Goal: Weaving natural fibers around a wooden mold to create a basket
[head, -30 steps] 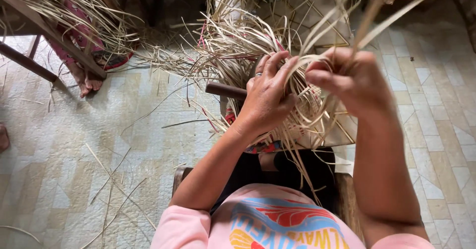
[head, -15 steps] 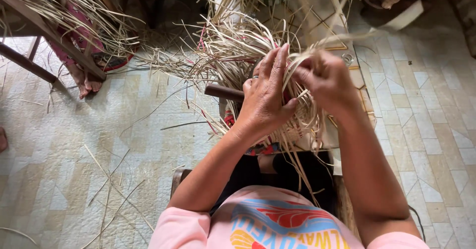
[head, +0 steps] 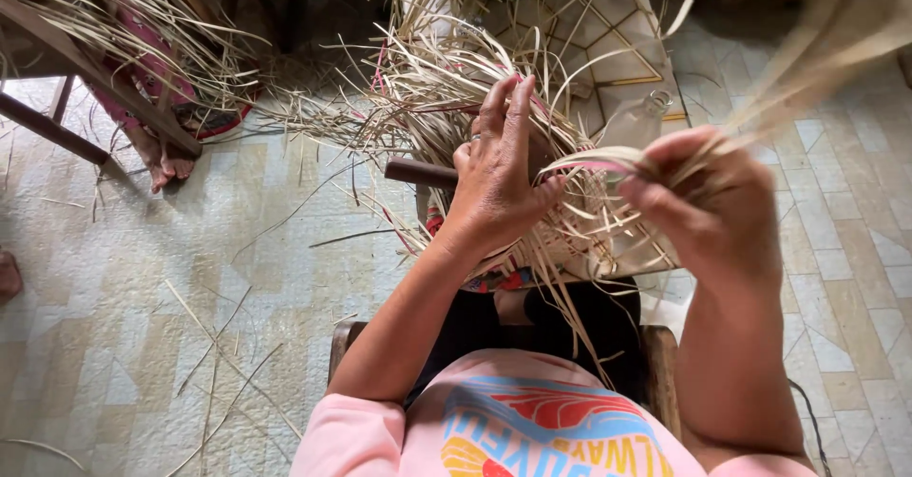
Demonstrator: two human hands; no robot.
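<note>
left hand [head: 499,178]: flat on the woven straw piece [head: 570,220], fingers spread out and pointing up, palm pressed on the strands. Open, not really gripping anything, thumb just touching the strip that loops over to the other hand.
right hand [head: 708,206]: just right of the woven piece, fist closed round a bunch of straw strips [head: 807,68]. They fan out up and to the right past the fist, pretty blurry up there.
woven straw piece: sits on the person's lap, above the pink shirt [head: 532,434], loose ends sticking out everywhere. Both hands on it or right beside it.
dark handle [head: 420,172]: pokes out to the left of the woven piece, just under the left hand's fingers. Can't tell what it's attached to.
glass bottle [head: 638,121]: just behind the woven piece, between the two hands.
wooden stool [head: 655,363]: below the woven piece, the person's sitting on it.
floor [head: 142,296]: pale tiles left of the woven piece, stray strands scattered about.
straw pile [head: 123,30]: well up and to the left of the woven piece, draped over wooden legs.
</note>
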